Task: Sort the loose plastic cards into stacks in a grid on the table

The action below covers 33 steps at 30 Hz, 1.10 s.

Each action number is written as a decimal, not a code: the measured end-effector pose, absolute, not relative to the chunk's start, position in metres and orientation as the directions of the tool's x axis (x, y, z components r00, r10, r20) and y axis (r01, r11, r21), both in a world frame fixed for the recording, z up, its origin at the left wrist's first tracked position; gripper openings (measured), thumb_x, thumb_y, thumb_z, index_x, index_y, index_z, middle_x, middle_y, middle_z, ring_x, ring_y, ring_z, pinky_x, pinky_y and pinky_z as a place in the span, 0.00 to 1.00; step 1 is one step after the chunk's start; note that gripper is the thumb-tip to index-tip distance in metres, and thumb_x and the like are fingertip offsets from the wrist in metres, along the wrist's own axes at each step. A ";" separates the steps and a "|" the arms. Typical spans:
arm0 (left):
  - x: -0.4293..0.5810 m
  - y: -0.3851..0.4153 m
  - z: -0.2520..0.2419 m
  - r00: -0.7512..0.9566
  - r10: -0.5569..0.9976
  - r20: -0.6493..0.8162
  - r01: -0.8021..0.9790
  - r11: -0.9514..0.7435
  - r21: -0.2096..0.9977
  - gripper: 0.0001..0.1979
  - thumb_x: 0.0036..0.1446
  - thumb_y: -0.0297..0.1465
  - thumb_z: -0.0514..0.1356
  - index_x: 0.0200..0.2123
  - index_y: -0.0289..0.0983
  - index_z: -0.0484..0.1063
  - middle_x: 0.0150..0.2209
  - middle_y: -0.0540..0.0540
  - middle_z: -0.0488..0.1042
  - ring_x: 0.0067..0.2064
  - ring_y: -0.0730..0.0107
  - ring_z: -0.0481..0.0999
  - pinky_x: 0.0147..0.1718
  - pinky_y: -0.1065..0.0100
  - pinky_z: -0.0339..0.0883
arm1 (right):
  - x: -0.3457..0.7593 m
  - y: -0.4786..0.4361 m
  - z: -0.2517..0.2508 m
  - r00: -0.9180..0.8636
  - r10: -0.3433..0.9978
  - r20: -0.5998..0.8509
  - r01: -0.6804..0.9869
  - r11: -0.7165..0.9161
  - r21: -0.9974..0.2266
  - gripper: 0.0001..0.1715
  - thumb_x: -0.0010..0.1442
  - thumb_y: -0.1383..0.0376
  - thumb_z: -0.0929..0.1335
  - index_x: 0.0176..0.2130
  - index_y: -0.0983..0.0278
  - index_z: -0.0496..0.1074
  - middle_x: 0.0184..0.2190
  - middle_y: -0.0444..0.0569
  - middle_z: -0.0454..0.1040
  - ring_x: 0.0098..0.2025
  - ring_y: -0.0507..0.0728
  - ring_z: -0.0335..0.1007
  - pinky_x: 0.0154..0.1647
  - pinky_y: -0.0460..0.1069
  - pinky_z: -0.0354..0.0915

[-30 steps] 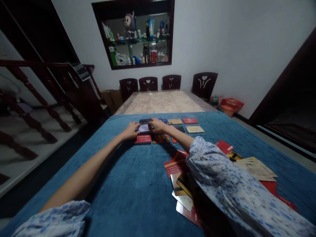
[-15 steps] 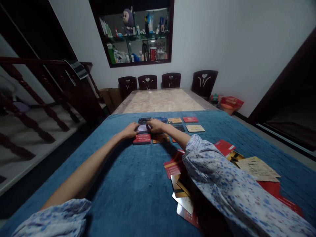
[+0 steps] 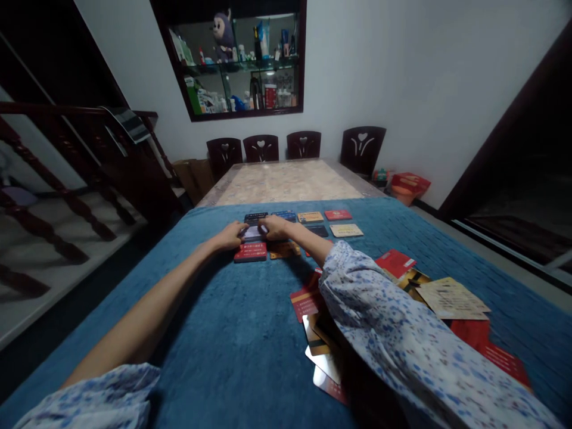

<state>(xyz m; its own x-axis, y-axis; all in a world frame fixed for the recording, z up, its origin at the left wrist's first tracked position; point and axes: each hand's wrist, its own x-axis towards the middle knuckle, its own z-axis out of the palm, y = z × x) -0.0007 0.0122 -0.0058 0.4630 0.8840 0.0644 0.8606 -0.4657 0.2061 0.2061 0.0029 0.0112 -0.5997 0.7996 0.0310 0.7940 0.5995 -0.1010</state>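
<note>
Pale stack (image 3: 253,233): on cloth (image 3: 236,322), between red stack (image 3: 250,252) (near) and dark stack (image 3: 256,218) (far) | left hand (image 3: 231,235), right hand (image 3: 275,228): fingers at opposite ends; whether pinching, cannot tell | technique (judged): press ends lightly, evenly; don't nudge red stack or dark stack

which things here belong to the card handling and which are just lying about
Card handling:
- pale card stack, between left hand and right hand
- neighbouring card stacks
- loose cards, probably
- blue cloth underneath

Just lying about:
- plush toy on the shelf
- cardboard box
- red bag
- striped cloth on the railing
</note>
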 end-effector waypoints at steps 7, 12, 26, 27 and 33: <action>-0.002 0.011 -0.007 0.478 0.876 0.071 0.850 -0.481 0.213 0.29 0.45 0.27 0.57 0.54 0.32 0.71 0.48 0.37 0.73 0.50 0.53 0.74 0.54 0.58 0.68 | 0.209 -0.001 0.013 -0.604 0.797 0.036 0.795 0.605 -0.056 0.20 0.56 0.67 0.69 0.49 0.64 0.76 0.49 0.56 0.77 0.47 0.60 0.74 0.43 0.47 0.67; -0.009 0.011 -0.009 0.463 0.877 0.128 0.836 -0.480 0.267 0.28 0.47 0.27 0.56 0.54 0.34 0.71 0.52 0.38 0.71 0.51 0.56 0.74 0.57 0.59 0.67 | 0.220 -0.009 0.018 -0.604 0.790 0.106 0.791 0.610 -0.041 0.22 0.59 0.63 0.69 0.52 0.65 0.74 0.51 0.58 0.75 0.47 0.61 0.73 0.43 0.48 0.66; 0.014 -0.037 -0.004 0.461 0.725 0.512 0.710 -0.648 0.277 0.09 0.60 0.30 0.54 0.32 0.35 0.73 0.36 0.45 0.71 0.38 0.65 0.72 0.44 0.62 0.69 | 0.295 -0.051 0.023 -0.545 0.804 0.238 0.825 0.564 -0.014 0.12 0.60 0.73 0.65 0.39 0.65 0.78 0.42 0.53 0.77 0.42 0.57 0.70 0.34 0.47 0.53; 0.018 -0.041 -0.004 0.465 0.706 0.534 0.696 -0.664 0.272 0.09 0.60 0.29 0.53 0.31 0.36 0.72 0.34 0.45 0.71 0.37 0.66 0.71 0.42 0.63 0.69 | 0.301 -0.056 0.023 -0.548 0.799 0.248 0.822 0.569 -0.017 0.13 0.60 0.73 0.64 0.39 0.65 0.78 0.41 0.53 0.77 0.42 0.57 0.70 0.35 0.47 0.53; 0.049 -0.064 -0.006 0.497 0.628 0.599 0.637 -0.732 0.240 0.09 0.61 0.28 0.55 0.29 0.36 0.72 0.32 0.46 0.70 0.36 0.67 0.70 0.38 0.66 0.67 | 0.331 -0.080 0.016 -0.574 0.754 0.320 0.779 0.623 -0.073 0.12 0.61 0.73 0.64 0.36 0.66 0.77 0.40 0.54 0.77 0.39 0.55 0.69 0.36 0.47 0.53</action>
